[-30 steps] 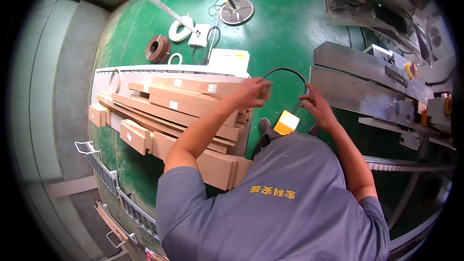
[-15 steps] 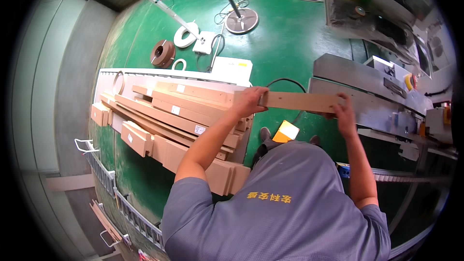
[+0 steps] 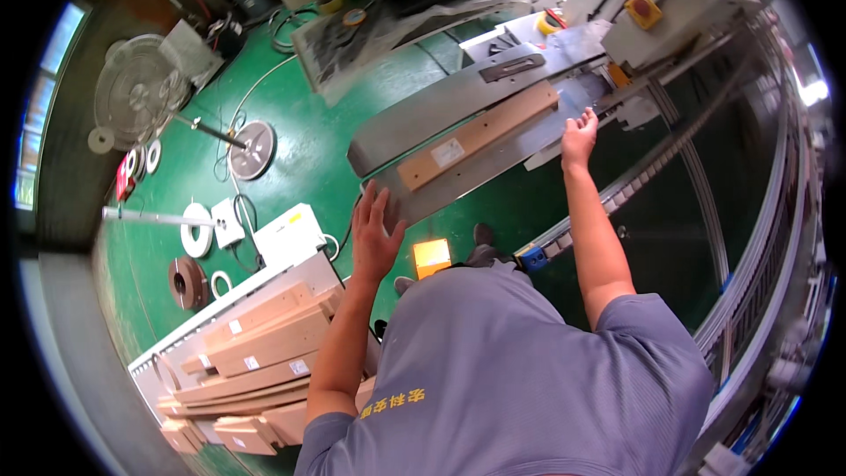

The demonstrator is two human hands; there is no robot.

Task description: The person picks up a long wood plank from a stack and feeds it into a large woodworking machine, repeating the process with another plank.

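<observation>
Green floor (image 3: 300,137) fills the middle of what I see from my far-off seat. On the left there is a big round fan (image 3: 132,70), and closer in lie a brown roll (image 3: 187,284), a white ring (image 3: 196,234) and a white box (image 3: 289,236). At the lower left, lots of flat wood pieces (image 3: 273,344) are piled on a pale table (image 3: 291,273).

One wood board (image 3: 498,126) lies flat on a long grey metal bench (image 3: 485,165), in front of me and a bit to the right. It has a white sticker (image 3: 447,152) near its left end. Another metal plate (image 3: 414,123) runs along its far side.

My left hand (image 3: 377,234) is by the left end of the bench, its fingers spread apart and holding nothing. I cannot tell if the fingertips touch the metal. My right hand (image 3: 580,137) is just beside the board's right end, with its fingers a little bent. No wood is in it, but I cannot tell if its fingertips and thumb meet.

Down by the shoes (image 3: 483,234) is a yellow box (image 3: 432,257).
</observation>
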